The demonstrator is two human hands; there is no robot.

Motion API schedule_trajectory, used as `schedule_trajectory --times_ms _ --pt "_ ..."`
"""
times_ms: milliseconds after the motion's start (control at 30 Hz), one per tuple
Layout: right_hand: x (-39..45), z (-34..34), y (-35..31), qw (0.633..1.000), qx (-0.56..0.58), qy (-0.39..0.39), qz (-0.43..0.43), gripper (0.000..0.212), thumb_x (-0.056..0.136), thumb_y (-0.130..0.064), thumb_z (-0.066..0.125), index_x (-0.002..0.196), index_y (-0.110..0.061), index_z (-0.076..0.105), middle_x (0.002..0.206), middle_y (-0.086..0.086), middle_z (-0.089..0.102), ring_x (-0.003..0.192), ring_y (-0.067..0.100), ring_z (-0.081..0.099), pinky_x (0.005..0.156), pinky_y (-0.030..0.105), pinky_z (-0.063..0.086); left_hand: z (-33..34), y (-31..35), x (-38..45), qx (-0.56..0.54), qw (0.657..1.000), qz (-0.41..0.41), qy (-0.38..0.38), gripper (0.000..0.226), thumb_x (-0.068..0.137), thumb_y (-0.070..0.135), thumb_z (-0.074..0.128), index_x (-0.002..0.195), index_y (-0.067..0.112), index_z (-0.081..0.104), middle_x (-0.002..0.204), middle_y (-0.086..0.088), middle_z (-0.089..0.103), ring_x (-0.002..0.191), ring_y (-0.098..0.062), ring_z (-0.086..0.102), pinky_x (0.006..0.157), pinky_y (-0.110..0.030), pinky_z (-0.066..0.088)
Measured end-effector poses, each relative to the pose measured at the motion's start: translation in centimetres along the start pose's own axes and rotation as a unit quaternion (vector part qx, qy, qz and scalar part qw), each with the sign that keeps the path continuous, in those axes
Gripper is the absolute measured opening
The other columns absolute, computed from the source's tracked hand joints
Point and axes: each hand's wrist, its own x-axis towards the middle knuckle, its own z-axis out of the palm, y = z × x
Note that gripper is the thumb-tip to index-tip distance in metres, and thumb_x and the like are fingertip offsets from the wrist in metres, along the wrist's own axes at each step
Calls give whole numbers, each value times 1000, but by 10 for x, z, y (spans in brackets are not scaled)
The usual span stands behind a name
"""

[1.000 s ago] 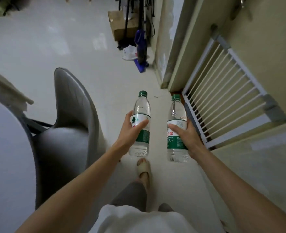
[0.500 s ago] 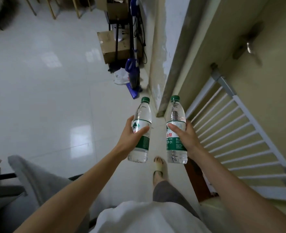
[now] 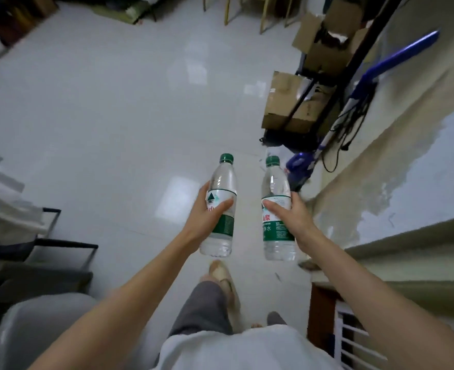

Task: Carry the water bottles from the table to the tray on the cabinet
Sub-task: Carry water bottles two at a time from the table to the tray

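Clear plastic, green-capped and green-labelled: one water bottle is in each of the hands, both carried out in front of the body above the floor. The left hand (image 3: 207, 213) wraps the left bottle (image 3: 221, 206) around its label, thumb across the front; the right hand (image 3: 291, 213) grips the right bottle (image 3: 276, 209) the same way. Both bottles stand near upright with caps pointing away from the body, the left one tilted slightly rightward, and there is a clear gap between them, so they are not touching.

Neither the tray nor the cabinet shows here, so which way the goal lies from the hands cannot be told; each hand looks equally ready to set down its load.

Outward, pale glossy floor (image 3: 113, 129) opens wide ahead and to the left. To the right the room narrows: a wall (image 3: 407, 169) with peeling paint runs close by, with a blue vacuum (image 3: 300, 166) and cardboard boxes (image 3: 290, 102) leaning at its foot just beyond the right bottle. A grey chair (image 3: 33, 316) sits low on the left, a white railing (image 3: 354, 340) low on the right. My judgement: the freest path is forward-left.
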Motion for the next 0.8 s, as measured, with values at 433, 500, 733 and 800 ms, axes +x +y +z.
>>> schedule_trajectory --times_ms 433,500,733,800 --pt "282 158 -226 996 -33 -79 -29 46 78 -26 78 114 -16 51 99 6 66 79 19 68 62 30 55 -120 143 287 -106 986 4 127 59 91 31 63 141 31 32 119 1 58 102 -22 65 84 -40 58" --pt "327 180 -257 995 -37 -91 -32 43 78 -27 78 111 -17 52 100 7 67 79 20 68 63 30 54 -137 164 331 -113 985 1 133 58 91 31 63 140 32 32 120 0 58 102 -23 65 83 -40 58" --pt "504 273 -365 983 -75 -160 -48 45 78 -27 77 114 -18 51 103 9 66 81 24 69 70 37 59 -207 236 506 -137 974 9 182 55 92 29 62 139 32 33 119 -1 58 95 -20 66 65 -27 56" --pt "550 302 -401 979 -94 -178 -42 46 78 -27 78 114 -18 51 103 10 66 80 25 69 69 38 59 -232 259 552 -140 970 8 198 58 91 29 63 140 32 33 121 -1 58 97 -20 66 65 -26 55"
